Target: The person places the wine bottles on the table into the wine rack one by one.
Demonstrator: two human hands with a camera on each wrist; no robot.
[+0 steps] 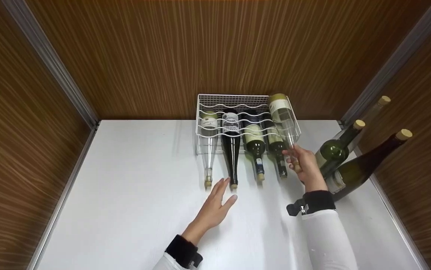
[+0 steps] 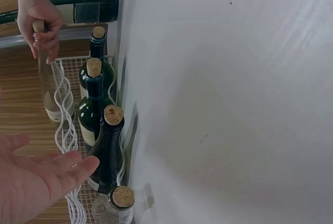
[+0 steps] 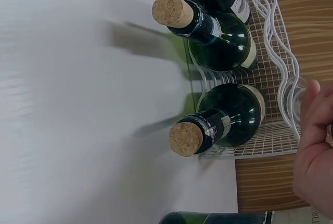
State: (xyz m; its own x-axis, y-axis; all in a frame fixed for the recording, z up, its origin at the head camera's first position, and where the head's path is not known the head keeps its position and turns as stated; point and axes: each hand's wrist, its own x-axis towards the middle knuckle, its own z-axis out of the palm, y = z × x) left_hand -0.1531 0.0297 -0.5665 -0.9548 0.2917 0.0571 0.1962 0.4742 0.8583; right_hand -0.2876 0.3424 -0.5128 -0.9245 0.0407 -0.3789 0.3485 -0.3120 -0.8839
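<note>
While the right hand [image 1: 305, 161] is gripping the neck of the clear bottle [image 1: 280, 106], I am watching one relation above all: how that bottle is lying against the top wires of the rack [image 1: 234, 99]. Its long axis is running front to back, with the base facing the wooden wall [image 1: 155, 56] and the cork pointing toward the person, so the body is extending away from the fingers, over the rack's right end. From the head view I am seeing it above the rightmost of four lower bottles [image 1: 255, 146]; whether the wires are bearing its weight, I am not managing to tell.

Those right fingers are curling round the neck close to the cork, which is making this hand clearly the nearer one. The left hand [image 1: 213, 210] is hovering over the table [image 1: 133, 187], its fingers extending fairly straight and holding nothing, their tips pointing at the corks of the two leftmost lower bottles, well apart from the clear one. Near the right wrist, three upright bottles [image 1: 350, 176] are standing, so I am judging sideways room to be tighter there.
</note>
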